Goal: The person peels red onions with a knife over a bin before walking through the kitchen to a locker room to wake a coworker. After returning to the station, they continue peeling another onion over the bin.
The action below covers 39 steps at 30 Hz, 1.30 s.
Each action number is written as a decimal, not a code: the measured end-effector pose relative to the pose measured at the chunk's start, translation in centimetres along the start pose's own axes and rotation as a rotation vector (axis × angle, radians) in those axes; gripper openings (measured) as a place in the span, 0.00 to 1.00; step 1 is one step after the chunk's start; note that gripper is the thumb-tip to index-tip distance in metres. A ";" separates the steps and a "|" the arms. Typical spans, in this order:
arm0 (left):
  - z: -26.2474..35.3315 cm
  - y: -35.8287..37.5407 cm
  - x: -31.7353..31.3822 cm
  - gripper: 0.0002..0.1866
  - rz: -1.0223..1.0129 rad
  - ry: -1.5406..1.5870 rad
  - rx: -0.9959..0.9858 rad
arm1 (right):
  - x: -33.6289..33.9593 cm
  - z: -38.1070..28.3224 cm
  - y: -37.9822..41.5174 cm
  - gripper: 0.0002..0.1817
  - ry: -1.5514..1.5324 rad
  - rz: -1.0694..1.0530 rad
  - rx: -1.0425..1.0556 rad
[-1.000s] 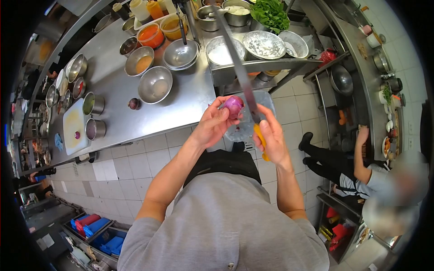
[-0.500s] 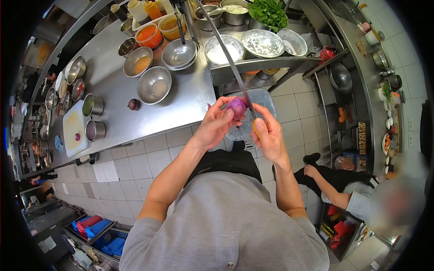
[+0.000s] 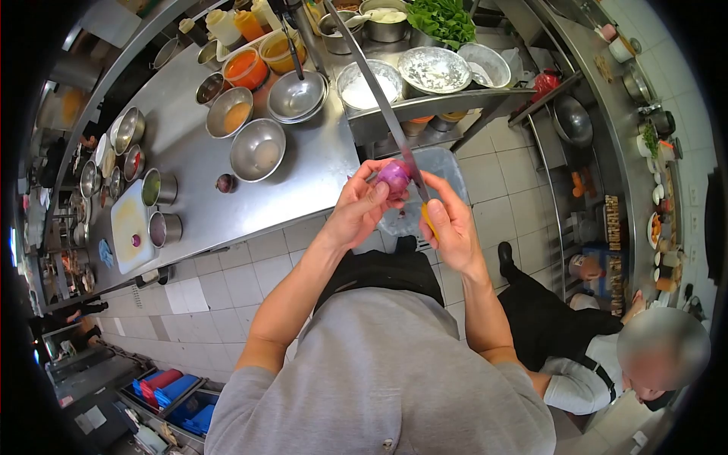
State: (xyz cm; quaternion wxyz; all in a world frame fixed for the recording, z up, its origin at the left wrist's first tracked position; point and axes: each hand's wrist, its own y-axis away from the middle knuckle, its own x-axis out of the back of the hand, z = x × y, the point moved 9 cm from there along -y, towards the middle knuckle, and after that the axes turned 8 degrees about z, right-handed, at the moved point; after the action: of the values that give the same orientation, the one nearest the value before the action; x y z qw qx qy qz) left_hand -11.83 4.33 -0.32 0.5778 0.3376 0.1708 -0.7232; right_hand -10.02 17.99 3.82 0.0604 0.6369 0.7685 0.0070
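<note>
Above a translucent plastic bin (image 3: 436, 168), my left hand (image 3: 359, 205) is closed around a purple-red onion (image 3: 393, 177). My right hand (image 3: 453, 227) grips the yellow handle (image 3: 429, 218) of a long knife (image 3: 379, 95). The blade points up and away, its lower part against the right side of the onion, near my right fingers. On the steel counter to the left lies another dark red onion (image 3: 225, 183), beside an empty-looking steel bowl (image 3: 258, 150).
A cutting board (image 3: 130, 227) with a small onion piece is at the counter's left end. Bowls, sauce tubs (image 3: 246, 68) and leafy greens (image 3: 441, 21) stand ahead. At the right, a co-worker (image 3: 580, 341) is close to my right elbow; shelving (image 3: 550, 159) stands beyond.
The co-worker at the right has shifted, now more upright, with the arm moved toward the side counter. My hands keep nearly the same hold on the onion and knife. The view has turned slightly.
</note>
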 end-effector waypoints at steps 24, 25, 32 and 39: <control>1.6 -0.1 -0.9 0.36 -0.089 0.050 0.033 | 2.8 1.6 -0.2 0.28 -0.083 0.120 -0.057; 1.5 -0.2 -0.8 0.35 -0.077 0.038 0.032 | 2.5 1.1 0.1 0.29 -0.078 0.109 -0.045; 0.1 -0.7 -0.2 0.30 -0.012 -0.043 0.029 | 1.8 0.3 0.3 0.30 -0.059 0.005 -0.026; -1.3 -0.7 -0.5 0.27 0.040 -0.123 0.060 | 1.7 0.2 0.1 0.28 -0.016 -0.004 -0.019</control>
State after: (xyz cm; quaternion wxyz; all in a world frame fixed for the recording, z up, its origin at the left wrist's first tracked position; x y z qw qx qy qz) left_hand -12.06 5.70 -0.99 0.5912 0.3132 0.1066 -0.7356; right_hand -10.24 19.65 3.50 0.0724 0.6347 0.7693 0.0091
